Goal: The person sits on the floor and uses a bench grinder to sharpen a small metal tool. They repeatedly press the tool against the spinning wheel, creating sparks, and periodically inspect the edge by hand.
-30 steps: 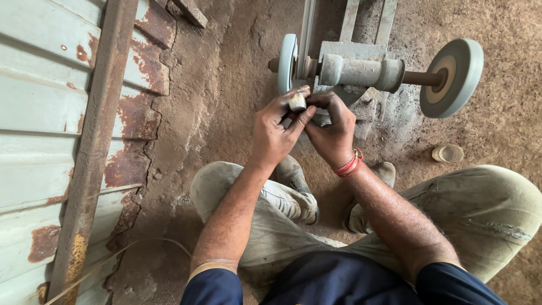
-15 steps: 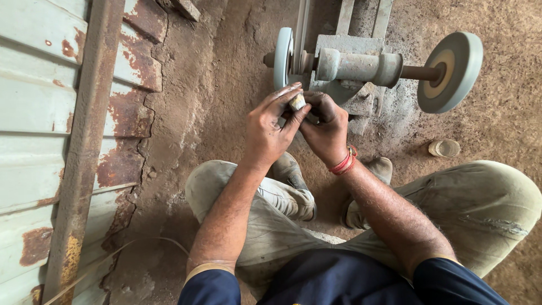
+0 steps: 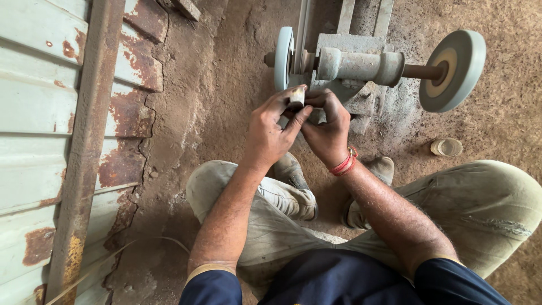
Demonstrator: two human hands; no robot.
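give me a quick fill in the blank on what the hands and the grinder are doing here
1. Both hands hold a small pale workpiece against the ____ grinding wheel.
2. A red thread band sits on the ____ wrist.
3. The grinder shaft carries ____ wheels.
4. The left hand and right hand are ____ the person's knees.

Missing words: left; right; two; between

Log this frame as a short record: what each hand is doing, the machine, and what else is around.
left hand: pinches a small pale piece by the grinding wheel
right hand: grip on the same piece from the other side
machine: bench grinder with a second wheel
floor: dusty dirt, small round cup
left side: rusty metal sheet
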